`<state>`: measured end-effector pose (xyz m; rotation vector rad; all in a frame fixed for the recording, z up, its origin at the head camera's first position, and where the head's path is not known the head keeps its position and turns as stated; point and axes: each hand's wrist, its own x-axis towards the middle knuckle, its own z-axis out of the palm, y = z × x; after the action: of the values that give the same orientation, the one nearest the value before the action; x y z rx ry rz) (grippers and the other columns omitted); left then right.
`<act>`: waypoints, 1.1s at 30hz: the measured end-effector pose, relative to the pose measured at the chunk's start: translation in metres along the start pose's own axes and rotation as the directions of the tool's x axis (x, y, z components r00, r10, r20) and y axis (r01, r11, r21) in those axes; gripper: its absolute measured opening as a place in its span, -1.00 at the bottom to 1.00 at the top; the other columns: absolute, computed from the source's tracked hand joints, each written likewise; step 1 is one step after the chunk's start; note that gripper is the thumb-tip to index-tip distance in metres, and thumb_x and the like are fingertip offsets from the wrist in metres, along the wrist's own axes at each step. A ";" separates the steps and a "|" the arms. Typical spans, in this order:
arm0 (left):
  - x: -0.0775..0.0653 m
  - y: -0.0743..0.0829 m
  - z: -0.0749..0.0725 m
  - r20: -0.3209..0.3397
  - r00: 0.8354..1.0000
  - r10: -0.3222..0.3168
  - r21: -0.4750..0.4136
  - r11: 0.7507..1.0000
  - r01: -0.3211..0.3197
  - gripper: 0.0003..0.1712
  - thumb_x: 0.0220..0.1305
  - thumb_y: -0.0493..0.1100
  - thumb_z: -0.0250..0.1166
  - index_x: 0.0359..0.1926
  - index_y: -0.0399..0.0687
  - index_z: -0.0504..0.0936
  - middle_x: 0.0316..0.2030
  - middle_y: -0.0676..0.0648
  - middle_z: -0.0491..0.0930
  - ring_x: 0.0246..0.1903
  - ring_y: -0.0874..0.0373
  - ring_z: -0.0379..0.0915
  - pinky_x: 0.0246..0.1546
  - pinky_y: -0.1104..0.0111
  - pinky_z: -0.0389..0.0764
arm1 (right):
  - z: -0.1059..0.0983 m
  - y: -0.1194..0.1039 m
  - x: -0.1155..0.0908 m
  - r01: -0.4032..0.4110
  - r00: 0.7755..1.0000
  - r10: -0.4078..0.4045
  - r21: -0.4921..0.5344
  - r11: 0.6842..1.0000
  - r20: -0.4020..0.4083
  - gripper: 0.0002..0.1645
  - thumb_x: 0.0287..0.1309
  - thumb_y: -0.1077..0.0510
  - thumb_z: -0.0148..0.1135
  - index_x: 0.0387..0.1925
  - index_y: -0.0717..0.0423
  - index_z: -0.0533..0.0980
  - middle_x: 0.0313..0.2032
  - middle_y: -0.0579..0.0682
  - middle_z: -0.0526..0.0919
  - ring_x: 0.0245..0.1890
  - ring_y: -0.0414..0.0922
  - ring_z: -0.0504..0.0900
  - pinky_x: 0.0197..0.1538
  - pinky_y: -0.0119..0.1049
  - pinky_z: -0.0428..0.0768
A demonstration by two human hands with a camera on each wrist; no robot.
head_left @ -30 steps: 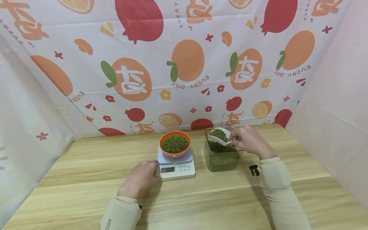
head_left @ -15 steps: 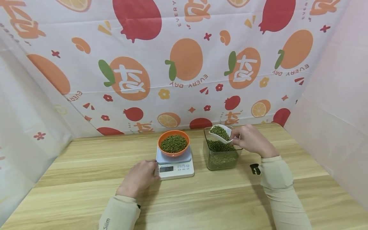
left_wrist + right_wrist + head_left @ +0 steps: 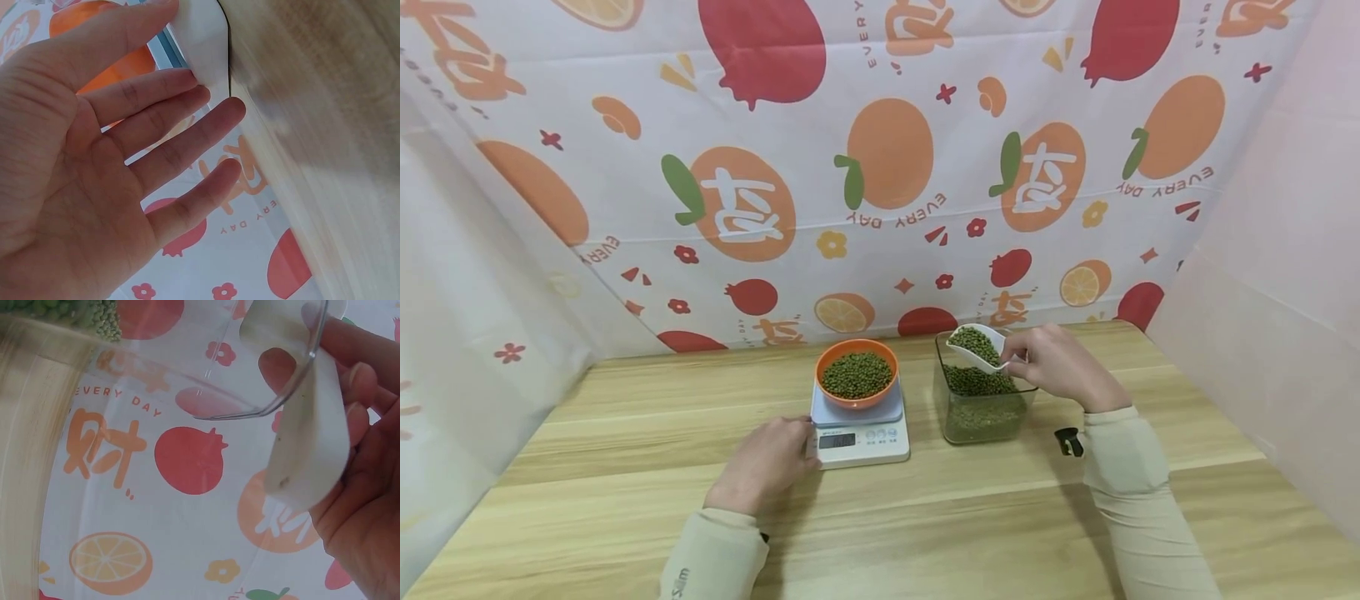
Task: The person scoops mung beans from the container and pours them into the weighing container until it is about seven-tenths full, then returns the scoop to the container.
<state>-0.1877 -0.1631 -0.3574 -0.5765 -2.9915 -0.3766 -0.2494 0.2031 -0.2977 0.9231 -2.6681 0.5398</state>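
Note:
My right hand pinches a white scoop by its handle and holds it tilted, heaped with green mung beans, over the clear container. More mung beans lie inside that container. In the right wrist view the scoop's pale handle sits against the curled fingers, behind the container's transparent rim. A white kitchen scale carries an orange bowl of mung beans; its display digits are too small to read. At the scale's left side rests my left hand, fingers extended and spread in the left wrist view.
The scale and container stand side by side on a wooden table, a narrow gap between them. A fruit-print cloth hangs right behind the table's back edge. A small black clip shows beside the right sleeve.
The scoop has risen slightly from the beans in the container and turned, its load now more visible. My left hand stays beside the scale.

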 end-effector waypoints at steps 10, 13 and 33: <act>-0.001 0.000 0.001 -0.012 1.000 0.017 0.033 0.999 -0.017 -0.77 -0.18 -0.19 0.42 -0.43 -0.15 0.59 -0.56 0.03 0.49 -0.61 0.22 0.27 -0.54 0.30 0.46 | -0.004 -0.003 0.005 0.014 1.000 -0.014 -0.003 1.000 0.011 -0.89 -0.08 0.30 0.24 -0.54 0.03 0.59 -0.60 -0.17 0.57 -0.62 -0.28 0.39 -0.57 -0.31 0.42; -0.002 0.000 0.001 -0.020 1.000 0.024 0.035 0.999 -0.024 -0.78 -0.18 -0.20 0.42 -0.46 -0.15 0.59 -0.57 0.03 0.49 -0.61 0.22 0.28 -0.53 0.29 0.47 | -0.005 -0.005 0.008 0.036 0.999 -0.036 -0.012 0.999 -0.002 -0.89 -0.08 0.29 0.24 -0.55 0.01 0.59 -0.60 -0.19 0.57 -0.63 -0.27 0.38 -0.56 -0.30 0.40; -0.003 0.001 0.000 -0.037 0.999 0.035 0.023 0.999 -0.034 -0.79 -0.22 -0.21 0.42 -0.50 -0.14 0.57 -0.57 0.03 0.50 -0.60 0.21 0.34 -0.50 0.28 0.51 | -0.010 -0.024 0.021 0.057 0.998 -0.057 -0.024 0.998 0.010 -0.87 -0.08 0.27 0.22 -0.56 -0.04 0.57 -0.59 -0.20 0.54 -0.64 -0.25 0.34 -0.56 -0.29 0.38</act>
<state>-0.1844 -0.1635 -0.3580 -0.6111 -2.9421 -0.3472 -0.2492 0.1785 -0.2752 0.9936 -2.6415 0.4909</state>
